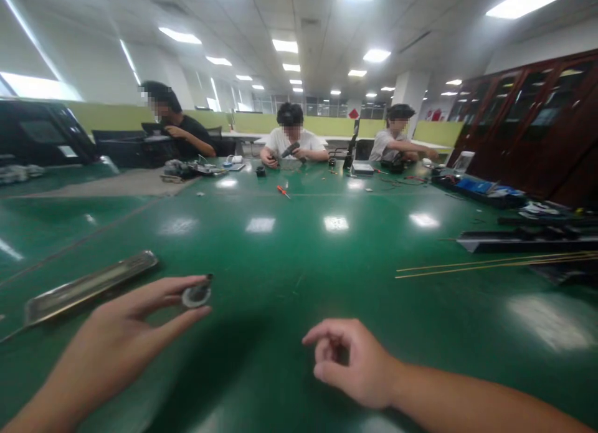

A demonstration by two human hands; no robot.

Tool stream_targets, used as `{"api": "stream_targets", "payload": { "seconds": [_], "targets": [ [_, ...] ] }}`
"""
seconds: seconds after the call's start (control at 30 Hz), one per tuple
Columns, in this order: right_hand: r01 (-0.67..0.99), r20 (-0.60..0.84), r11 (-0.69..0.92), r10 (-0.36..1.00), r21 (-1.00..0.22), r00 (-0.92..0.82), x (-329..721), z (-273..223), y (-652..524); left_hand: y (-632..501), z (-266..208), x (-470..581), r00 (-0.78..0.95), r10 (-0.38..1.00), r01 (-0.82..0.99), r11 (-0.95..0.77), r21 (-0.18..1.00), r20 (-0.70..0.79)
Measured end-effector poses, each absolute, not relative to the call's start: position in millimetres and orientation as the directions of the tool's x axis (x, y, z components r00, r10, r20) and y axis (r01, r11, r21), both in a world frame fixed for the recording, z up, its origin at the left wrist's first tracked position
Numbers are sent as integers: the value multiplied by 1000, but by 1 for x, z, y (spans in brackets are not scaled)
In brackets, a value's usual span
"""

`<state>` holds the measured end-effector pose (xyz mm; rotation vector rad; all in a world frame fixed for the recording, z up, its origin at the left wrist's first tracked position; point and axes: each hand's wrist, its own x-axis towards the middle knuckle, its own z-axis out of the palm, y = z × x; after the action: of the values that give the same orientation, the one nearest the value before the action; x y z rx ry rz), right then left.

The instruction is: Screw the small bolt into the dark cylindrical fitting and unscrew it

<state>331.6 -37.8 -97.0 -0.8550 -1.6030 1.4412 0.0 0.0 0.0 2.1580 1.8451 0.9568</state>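
My left hand (pixel 135 327) reaches forward low over the green table (pixel 299 252), its fingers stretched around a small round grey-and-white part (pixel 196 296) that it pinches between fingertips. My right hand (pixel 350 361) hovers to the right of it with the fingers curled loosely inward and nothing in them. A long flat metal strip (pixel 88 286) lies on the table just left of my left hand.
Thin yellow rods (pixel 495 265) and a dark long rail (pixel 523 240) lie at the right. A red-handled screwdriver (pixel 283 190) lies mid-table. Three people sit at the far side with tools and small parts. Dark wooden cabinets (pixel 537 121) stand at the right.
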Motion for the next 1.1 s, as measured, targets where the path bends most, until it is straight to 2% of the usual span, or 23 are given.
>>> {"api": "stream_targets", "payload": {
  "seconds": [0.07,0.13,0.2,0.33,0.43,0.57,0.7,0.9,1.1],
  "targets": [
    [6,125,141,898,-990,-422,333,-93,-38,-1,1,37,247,924,787,-367,496,292],
    [30,119,144,902,-989,-414,333,-91,-39,-6,-4,72,422,857,687,-515,513,295],
    [41,146,182,889,-983,-433,334,-89,-41,-14,-16,100,521,801,598,-589,543,295],
    [44,217,268,857,-963,-468,339,-89,-46,-28,-46,119,509,817,560,-553,617,270],
    [74,185,241,877,-968,-443,341,-88,-50,-31,-56,114,518,825,567,-530,631,227],
    [135,140,218,889,-967,-435,343,-85,-53,-32,-51,109,583,780,521,-573,632,226],
    [215,158,265,896,-940,-416,344,-80,-55,-37,-45,115,637,740,494,-608,621,216],
    [318,219,372,877,-872,-427,347,-78,-56,-40,-50,118,644,739,491,-596,635,196],
    [341,218,380,877,-860,-428,347,-79,-57,-41,-54,119,617,766,507,-562,654,180]
  ]
}}
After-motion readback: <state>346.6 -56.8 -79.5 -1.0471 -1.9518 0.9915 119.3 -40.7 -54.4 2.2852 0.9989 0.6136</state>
